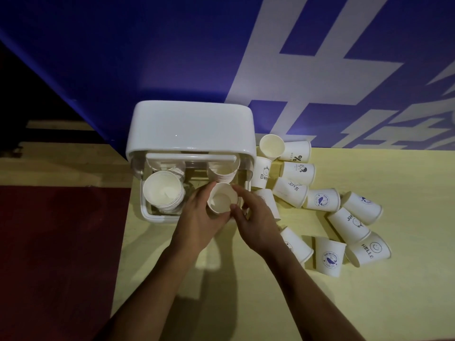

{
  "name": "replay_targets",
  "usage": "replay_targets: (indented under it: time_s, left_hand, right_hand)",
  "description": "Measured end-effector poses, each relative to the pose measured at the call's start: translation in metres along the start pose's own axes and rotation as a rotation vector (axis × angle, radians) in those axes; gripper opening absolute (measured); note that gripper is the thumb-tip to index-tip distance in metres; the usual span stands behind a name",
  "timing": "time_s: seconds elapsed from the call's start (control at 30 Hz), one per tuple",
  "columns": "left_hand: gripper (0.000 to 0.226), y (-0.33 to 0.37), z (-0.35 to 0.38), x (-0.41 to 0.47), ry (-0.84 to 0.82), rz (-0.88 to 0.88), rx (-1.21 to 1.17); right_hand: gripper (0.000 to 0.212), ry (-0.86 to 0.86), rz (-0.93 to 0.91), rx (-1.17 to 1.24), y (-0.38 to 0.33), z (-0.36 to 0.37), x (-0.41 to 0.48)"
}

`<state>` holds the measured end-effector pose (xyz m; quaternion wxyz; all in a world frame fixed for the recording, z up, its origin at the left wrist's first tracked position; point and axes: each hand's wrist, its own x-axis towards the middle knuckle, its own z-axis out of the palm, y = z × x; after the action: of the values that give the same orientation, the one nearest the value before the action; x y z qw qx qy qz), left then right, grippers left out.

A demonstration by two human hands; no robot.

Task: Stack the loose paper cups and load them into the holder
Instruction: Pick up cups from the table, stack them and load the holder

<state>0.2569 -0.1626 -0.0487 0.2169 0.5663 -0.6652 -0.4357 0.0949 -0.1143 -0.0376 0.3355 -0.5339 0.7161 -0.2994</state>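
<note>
A white cup holder (189, 134) with a raised lid stands on the yellow table (307, 303). Inside it, a stack of cups (162, 191) fills the front left slot and another stack (222, 172) the back right slot. My left hand (199, 222) and my right hand (256, 217) together grip one white paper cup (221, 199), mouth up, at the holder's front right slot. Several loose printed cups (299, 172) lie on their sides to the right, among them a "HELLO" cup (369, 249).
A blue wall with white lettering (307, 70) rises right behind the holder. A dark red surface (56, 254) lies left of the table edge. Loose cups crowd the table's right side close to my right wrist.
</note>
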Motion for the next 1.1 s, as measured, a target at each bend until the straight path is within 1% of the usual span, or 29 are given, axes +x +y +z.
replay_targets:
  time_s: [0.2, 0.37, 0.43, 0.5, 0.53, 0.63, 0.73, 0.87, 0.97, 1.1]
  left_hand:
    - [0.082, -0.003, -0.003, 0.001, 0.018, 0.015, 0.052]
    - [0.089, 0.001, -0.009, -0.003, -0.024, -0.004, 0.018]
    - [0.091, 0.008, -0.013, -0.016, -0.001, 0.025, 0.041]
    - [0.086, 0.021, -0.014, -0.035, 0.076, 0.093, 0.150]
    - [0.082, 0.032, -0.012, -0.043, 0.087, 0.127, 0.186]
    - [0.069, 0.078, 0.013, -0.054, -0.010, 0.268, 0.194]
    - [0.062, 0.134, 0.061, -0.041, -0.117, 0.425, 0.226]
    - [0.061, 0.193, 0.135, -0.008, -0.358, 0.538, 0.389]
    - [0.067, 0.220, 0.197, 0.022, -0.488, 0.565, 0.549]
    - [0.069, 0.242, 0.272, 0.059, -0.593, 0.566, 0.780]
  right_hand:
    - [0.045, 0.002, 0.001, 0.024, 0.001, 0.004, 0.000]
    - [0.049, 0.012, -0.001, 0.018, -0.001, 0.001, -0.003]
    - [0.051, 0.056, 0.025, 0.045, -0.001, -0.008, -0.012]
    - [0.046, 0.128, 0.037, 0.080, 0.004, -0.026, -0.027]
    - [0.043, 0.170, 0.047, 0.075, 0.009, -0.039, -0.035]
    - [0.037, 0.266, 0.144, 0.042, 0.029, -0.087, -0.057]
    - [0.030, 0.397, 0.263, 0.118, 0.048, -0.146, -0.082]
    - [0.025, 0.528, 0.339, 0.169, 0.078, -0.214, -0.112]
    - [0.026, 0.528, 0.386, 0.195, 0.113, -0.246, -0.126]
    - [0.027, 0.477, 0.423, 0.197, 0.164, -0.272, -0.137]
